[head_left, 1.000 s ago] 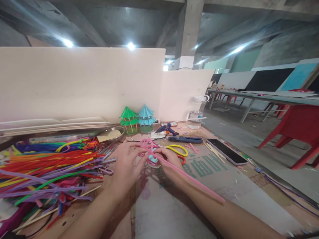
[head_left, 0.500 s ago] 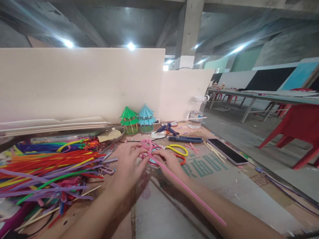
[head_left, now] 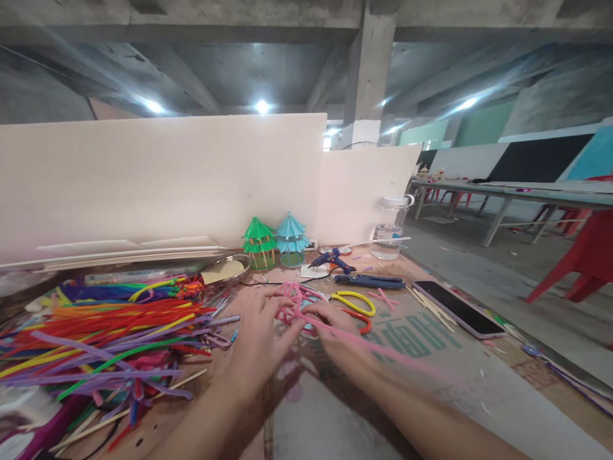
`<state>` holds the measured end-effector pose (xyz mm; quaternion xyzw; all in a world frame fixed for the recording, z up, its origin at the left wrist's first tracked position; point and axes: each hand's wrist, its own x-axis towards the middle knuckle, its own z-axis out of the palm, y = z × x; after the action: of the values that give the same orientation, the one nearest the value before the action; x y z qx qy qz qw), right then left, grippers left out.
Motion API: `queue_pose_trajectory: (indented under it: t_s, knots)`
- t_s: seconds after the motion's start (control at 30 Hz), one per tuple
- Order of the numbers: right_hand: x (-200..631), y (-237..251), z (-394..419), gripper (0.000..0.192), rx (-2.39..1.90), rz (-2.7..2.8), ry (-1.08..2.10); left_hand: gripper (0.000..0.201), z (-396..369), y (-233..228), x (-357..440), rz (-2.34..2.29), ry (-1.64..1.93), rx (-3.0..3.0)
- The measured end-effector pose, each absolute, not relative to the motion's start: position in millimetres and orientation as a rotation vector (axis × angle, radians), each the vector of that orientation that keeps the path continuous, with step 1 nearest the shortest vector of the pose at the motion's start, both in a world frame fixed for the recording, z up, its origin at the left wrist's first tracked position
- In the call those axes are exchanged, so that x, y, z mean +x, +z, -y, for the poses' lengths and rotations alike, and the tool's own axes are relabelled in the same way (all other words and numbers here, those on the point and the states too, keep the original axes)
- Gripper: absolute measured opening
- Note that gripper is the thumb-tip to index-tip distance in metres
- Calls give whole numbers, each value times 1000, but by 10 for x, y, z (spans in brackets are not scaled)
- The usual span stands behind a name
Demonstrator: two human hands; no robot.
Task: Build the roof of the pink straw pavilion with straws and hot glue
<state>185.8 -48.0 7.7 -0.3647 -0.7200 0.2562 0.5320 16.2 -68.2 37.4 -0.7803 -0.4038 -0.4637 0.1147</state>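
Both my hands meet around a small pink pipe-cleaner frame [head_left: 293, 299] above the near middle of the table. With fingers and thumb, my left hand [head_left: 263, 329] grips the frame's left side. My right hand [head_left: 332, 329] pinches a long pink pipe cleaner [head_left: 368, 344] where it meets the frame; its loose end trails right over my forearm, blurred. Just past my right hand lie scissors with a yellow and an orange handle [head_left: 357, 303]. The fingertips partly hide the frame's lower part.
A heap of coloured pipe cleaners [head_left: 119, 338] fills the left. Behind stand a green model pavilion [head_left: 259, 243], a blue one [head_left: 291, 241], a glue gun [head_left: 331, 260] and a water bottle [head_left: 389, 230]. Pliers [head_left: 370, 282] and a phone [head_left: 458, 308] lie to the right.
The view has shifted, so everything sits lower and further right. The pipe cleaner's loose end has swung upward over my right forearm. Both hands keep their hold.
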Motion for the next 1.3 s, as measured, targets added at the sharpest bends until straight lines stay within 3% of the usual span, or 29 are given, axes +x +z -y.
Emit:
queue_pose_trajectory:
  t_s: [0.13, 0.33, 0.57, 1.3]
  knots:
    - [1873, 91, 457, 22, -913, 1623, 714, 10, 712, 440, 145, 1200, -1395, -2303]
    - [1877, 54, 427, 23, -1070, 1527, 816, 26, 582, 466, 36, 1245, -1428, -2285]
    - [1871, 49, 440, 25, -1038, 1570, 841, 19, 496, 393, 2, 1263, -1473, -2289]
    - [1911, 175, 540, 28, -865, 1734, 626, 16, 608, 541, 62, 943, -1213, -2387]
